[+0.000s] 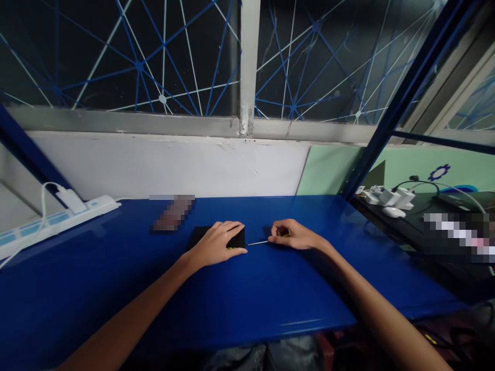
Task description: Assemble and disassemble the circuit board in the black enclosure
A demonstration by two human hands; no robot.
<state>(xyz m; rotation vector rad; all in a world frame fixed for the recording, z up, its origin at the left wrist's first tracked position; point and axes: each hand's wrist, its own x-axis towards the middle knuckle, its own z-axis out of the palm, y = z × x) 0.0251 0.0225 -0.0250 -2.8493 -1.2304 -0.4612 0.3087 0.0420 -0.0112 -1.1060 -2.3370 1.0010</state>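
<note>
- While the right hand (290,236) lay on the glossy blue metal tabletop (240,304), its fingers were pinched shut around the handle end of a thin silver metal tool (258,242), a slim screwdriver or pin by the look of it.
- The tool's shaft ran leftward, nearly level, and its tip reached the right edge of a small flat black rectangular device (216,238); whether the tip touched it could not be told.
- The left hand (218,243) pressed down flat on top of that black device, fingers spread and curled over its far and right edges, thumb along the near side, so the hand gripped it against the table.
- A small yellow-green mark showed on the device just under the left thumb.
- The black device sat near the middle of the tabletop, closer to the back wall than to the front edge.
- Just behind and to the left of it lay a blurred-out flat object (172,212), too obscured to identify.
- At the far left edge stood a long white power strip (58,219) with pale blue switches, one white plug (69,198) seated in it and a white cable looping up.
- Beyond the blue upright post (390,111) on the right, a darker bench (410,226) carried white chargers (390,197) with black cables.
- No container was seen on the blue table.
</note>
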